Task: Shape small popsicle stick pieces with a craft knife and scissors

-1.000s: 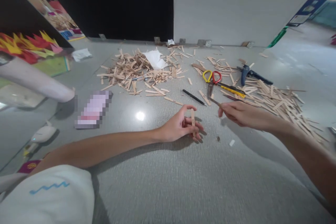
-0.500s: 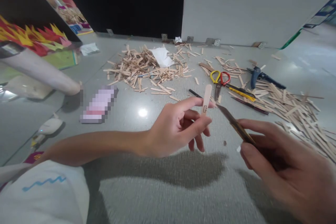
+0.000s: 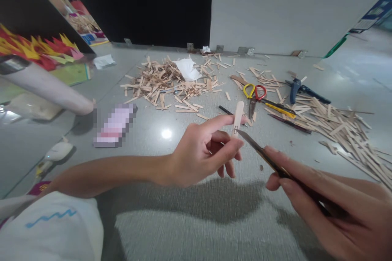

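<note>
Between its thumb and fingers, my left hand (image 3: 203, 151) pinches an upright wooden stick (image 3: 238, 113) with a rounded top and a small dark outline near its lower part. My right hand (image 3: 333, 195) is closed on a craft knife (image 3: 260, 151) with a dark handle. The knife's tip is at the marked spot on the stick; whether it touches cannot be made out. Behind the stick lie scissors (image 3: 253, 96) with one yellow and one red handle, and a yellow-and-black cutter (image 3: 280, 108).
Wooden sticks lie in a pile (image 3: 165, 79) with white paper (image 3: 187, 69) and in another heap (image 3: 343, 126) at right. Blue pliers (image 3: 295, 89) rest behind that heap. At left are a blurred pink phone-like object (image 3: 114, 126), a glue gun (image 3: 58, 151) and a white tube (image 3: 52, 85).
My right hand has brought the knife tip left and down to the stick's marked part, and its fingers now stretch further along the handle. My left hand has hardly moved.
</note>
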Motion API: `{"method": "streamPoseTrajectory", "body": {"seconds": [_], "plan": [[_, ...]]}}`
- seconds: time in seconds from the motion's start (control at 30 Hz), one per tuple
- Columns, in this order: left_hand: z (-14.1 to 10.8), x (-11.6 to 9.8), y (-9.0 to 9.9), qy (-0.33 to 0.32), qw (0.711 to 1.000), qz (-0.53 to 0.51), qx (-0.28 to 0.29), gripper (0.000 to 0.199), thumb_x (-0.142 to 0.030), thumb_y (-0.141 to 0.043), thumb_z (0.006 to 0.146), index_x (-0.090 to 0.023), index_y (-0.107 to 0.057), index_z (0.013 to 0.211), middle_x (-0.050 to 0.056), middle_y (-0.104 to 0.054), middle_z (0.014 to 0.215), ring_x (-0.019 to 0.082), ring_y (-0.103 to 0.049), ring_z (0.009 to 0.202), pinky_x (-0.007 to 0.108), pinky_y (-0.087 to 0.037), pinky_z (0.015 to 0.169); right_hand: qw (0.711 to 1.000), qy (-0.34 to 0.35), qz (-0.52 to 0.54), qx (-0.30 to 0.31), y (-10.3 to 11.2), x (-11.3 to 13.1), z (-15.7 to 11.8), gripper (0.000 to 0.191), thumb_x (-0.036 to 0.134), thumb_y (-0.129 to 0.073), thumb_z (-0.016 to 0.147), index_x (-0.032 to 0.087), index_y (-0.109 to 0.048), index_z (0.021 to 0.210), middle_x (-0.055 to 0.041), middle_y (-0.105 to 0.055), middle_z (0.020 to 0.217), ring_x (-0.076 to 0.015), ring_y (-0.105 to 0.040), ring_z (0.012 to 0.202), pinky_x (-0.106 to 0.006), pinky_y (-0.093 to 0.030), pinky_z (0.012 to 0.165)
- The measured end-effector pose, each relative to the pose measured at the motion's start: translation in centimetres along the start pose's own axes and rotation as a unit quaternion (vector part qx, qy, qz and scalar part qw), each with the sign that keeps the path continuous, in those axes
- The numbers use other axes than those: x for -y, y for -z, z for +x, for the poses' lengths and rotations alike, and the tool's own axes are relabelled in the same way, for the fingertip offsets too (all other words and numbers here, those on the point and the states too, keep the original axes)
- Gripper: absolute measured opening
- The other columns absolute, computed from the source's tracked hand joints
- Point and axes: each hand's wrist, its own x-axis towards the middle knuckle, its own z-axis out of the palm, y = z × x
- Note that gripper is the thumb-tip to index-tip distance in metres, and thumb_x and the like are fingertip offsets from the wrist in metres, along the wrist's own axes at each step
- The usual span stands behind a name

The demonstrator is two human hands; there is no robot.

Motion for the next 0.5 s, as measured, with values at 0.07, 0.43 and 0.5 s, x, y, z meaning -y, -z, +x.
{"method": "streamPoseTrajectory", "body": {"seconds": [0.07, 0.43, 0.5], "plan": [[0.1, 0.0, 0.0, 0.0, 1.0, 0.006, -0.001, 0.043, -0.04, -0.065, 0.106, -0.016, -0.058, 0.142, 0.0, -0.072, 0.08, 0.013, -0.074, 0.055, 0.017, -0.06, 0.047, 1.0, -0.002, 0.006, -0.002, -0.1, -0.1, 0.0, 0.054, 0.027, -0.059, 0.106, 0.044, -0.056, 0.157, 0.0001, -0.084, 0.097, -0.0183, -0.079, 0.069, -0.027, -0.067, 0.065], [0.1, 1.2, 0.3, -0.122, 0.935, 0.328, -0.046, 0.035, -0.026, -0.051, 0.109, -0.012, -0.062, 0.139, -0.006, -0.068, 0.061, 0.009, -0.065, 0.047, 0.018, -0.048, 0.051, 0.997, 0.071, -0.01, 0.027, -0.1, 0.5, 1.1, 0.074, 0.01, -0.055, 0.103, 0.042, -0.039, 0.167, 0.0006, -0.084, 0.095, -0.0172, -0.08, 0.069, -0.022, -0.064, 0.058], [0.2, 1.6, 0.4, -0.142, 0.904, 0.401, -0.044, 0.04, -0.027, -0.046, 0.11, -0.012, -0.06, 0.144, -0.007, -0.066, 0.057, 0.01, -0.061, 0.046, 0.02, -0.045, 0.051, 0.997, 0.071, -0.028, 0.033, -0.2, 0.4, 0.8, 0.076, 0.01, -0.054, 0.104, 0.043, -0.034, 0.169, 0.0004, -0.084, 0.097, -0.0177, -0.08, 0.07, -0.023, -0.064, 0.058]]}}
